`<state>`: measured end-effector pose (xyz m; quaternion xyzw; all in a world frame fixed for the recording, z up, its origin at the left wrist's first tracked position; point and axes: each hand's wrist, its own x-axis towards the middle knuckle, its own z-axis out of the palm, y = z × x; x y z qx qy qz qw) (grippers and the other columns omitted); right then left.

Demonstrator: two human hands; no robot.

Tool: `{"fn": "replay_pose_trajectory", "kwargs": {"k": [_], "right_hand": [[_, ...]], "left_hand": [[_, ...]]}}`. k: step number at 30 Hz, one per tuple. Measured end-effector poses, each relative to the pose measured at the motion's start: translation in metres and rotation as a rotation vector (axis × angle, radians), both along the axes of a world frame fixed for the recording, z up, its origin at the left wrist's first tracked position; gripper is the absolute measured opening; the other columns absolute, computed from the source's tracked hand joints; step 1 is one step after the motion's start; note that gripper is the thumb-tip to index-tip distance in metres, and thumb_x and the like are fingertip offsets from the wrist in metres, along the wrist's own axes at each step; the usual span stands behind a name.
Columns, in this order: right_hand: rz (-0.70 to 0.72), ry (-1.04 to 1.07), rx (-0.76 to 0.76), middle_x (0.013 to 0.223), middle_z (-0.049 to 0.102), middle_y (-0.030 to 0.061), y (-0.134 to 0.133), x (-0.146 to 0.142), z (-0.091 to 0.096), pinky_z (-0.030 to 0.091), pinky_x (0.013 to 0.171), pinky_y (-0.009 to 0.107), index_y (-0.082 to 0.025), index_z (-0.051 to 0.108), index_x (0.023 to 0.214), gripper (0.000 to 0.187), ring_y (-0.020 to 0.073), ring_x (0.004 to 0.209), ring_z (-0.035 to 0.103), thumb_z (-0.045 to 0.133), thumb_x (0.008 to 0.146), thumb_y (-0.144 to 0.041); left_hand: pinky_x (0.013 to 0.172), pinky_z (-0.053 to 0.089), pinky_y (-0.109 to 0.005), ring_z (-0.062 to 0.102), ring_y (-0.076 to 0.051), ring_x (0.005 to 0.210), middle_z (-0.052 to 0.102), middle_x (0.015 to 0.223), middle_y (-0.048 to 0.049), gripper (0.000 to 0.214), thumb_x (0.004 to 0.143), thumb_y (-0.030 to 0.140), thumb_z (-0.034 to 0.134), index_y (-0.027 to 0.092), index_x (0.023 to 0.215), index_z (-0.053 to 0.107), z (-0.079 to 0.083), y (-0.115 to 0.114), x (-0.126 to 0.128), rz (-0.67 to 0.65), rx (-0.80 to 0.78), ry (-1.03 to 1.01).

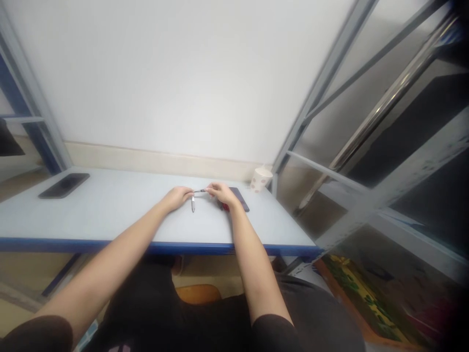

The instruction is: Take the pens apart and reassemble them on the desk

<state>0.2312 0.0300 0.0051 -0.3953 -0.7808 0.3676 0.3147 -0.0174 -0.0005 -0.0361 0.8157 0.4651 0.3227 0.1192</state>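
Head view, thin rod (200, 190) — ends hidden, in both hands (178, 198) (221, 193)

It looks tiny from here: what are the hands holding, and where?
A thin dark stick-like piece, material unclear, its opposite ends pinched by the left hand and right hand.

Pale rectangular surface (120, 208) with blue front edge: lane lay open from that edge, between forearms (120, 259), to slim silver-white pen-shaped piece (193, 204). Wide gap separated left hand (178, 198) from flat black rectangular phone (65, 186). Dark flat slab (241, 199) and white spotted cup (260, 180) obstructed back right corner.
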Motion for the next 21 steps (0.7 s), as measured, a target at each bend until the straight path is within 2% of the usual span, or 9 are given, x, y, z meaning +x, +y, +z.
{"fn": "replay_pose_trajectory", "kwargs": {"k": [5, 7, 11, 14, 18, 21], "right_hand": [[0.027, -0.037, -0.018, 0.062, 0.058, -0.0021, -0.003, 0.005, 0.005, 0.038, 0.062, 0.029, -0.020, 0.060, 0.069, 0.046, 0.0131, 0.059, 0.047, 0.073, 0.081, -0.062], [0.031, -0.020, -0.024, 0.062, 0.058, -0.0023, -0.004, 0.005, 0.006, 0.039, 0.064, 0.029, -0.020, 0.060, 0.070, 0.046, 0.0131, 0.060, 0.047, 0.073, 0.081, -0.063], [0.062, 0.041, -0.044, 0.074, 0.068, 0.0026, -0.006, 0.003, 0.009, 0.046, 0.077, 0.031, -0.018, 0.071, 0.081, 0.048, 0.0170, 0.073, 0.059, 0.066, 0.086, -0.066], [0.105, 0.101, -0.079, 0.092, 0.076, 0.0080, -0.007, -0.001, 0.009, 0.049, 0.089, 0.033, -0.017, 0.078, 0.094, 0.052, 0.0203, 0.089, 0.066, 0.059, 0.093, -0.066], [0.076, 0.179, -0.118, 0.096, 0.076, 0.0067, -0.004, -0.018, 0.000, 0.051, 0.087, 0.031, -0.018, 0.078, 0.106, 0.037, 0.0190, 0.088, 0.066, 0.069, 0.093, -0.052], [0.061, 0.205, -0.125, 0.095, 0.074, 0.0058, 0.001, -0.031, -0.007, 0.052, 0.079, 0.029, -0.019, 0.075, 0.110, 0.034, 0.0185, 0.087, 0.066, 0.065, 0.096, -0.048]], "left_hand": [[0.081, 0.051, -0.033, 0.070, -0.024, 0.082, 0.079, 0.089, -0.0071, 0.032, 0.101, 0.040, 0.054, 0.024, 0.090, 0.079, 0.001, -0.002, 0.001, -0.031, 0.004, 0.014], [0.085, 0.052, -0.034, 0.069, -0.024, 0.085, 0.078, 0.090, -0.0071, 0.030, 0.101, 0.038, 0.056, 0.024, 0.092, 0.080, 0.002, -0.001, 0.001, -0.011, 0.034, 0.016], [0.105, 0.046, -0.046, 0.060, -0.031, 0.112, 0.071, 0.114, -0.0133, 0.023, 0.100, 0.034, 0.062, 0.023, 0.104, 0.083, 0.002, 0.001, 0.000, 0.123, 0.160, -0.013], [0.104, 0.047, -0.049, 0.054, -0.031, 0.113, 0.063, 0.121, -0.0139, 0.018, 0.097, 0.029, 0.069, 0.023, 0.103, 0.084, 0.001, 0.001, 0.001, 0.195, 0.289, 0.003], [0.098, 0.051, -0.045, 0.055, -0.026, 0.104, 0.059, 0.116, -0.0106, 0.016, 0.095, 0.023, 0.070, 0.025, 0.102, 0.084, 0.000, -0.003, 0.010, 0.115, 0.385, 0.055], [0.099, 0.052, -0.045, 0.055, -0.026, 0.107, 0.059, 0.118, -0.0103, 0.018, 0.097, 0.022, 0.069, 0.026, 0.107, 0.083, 0.002, -0.008, 0.018, 0.077, 0.428, 0.054]]}}
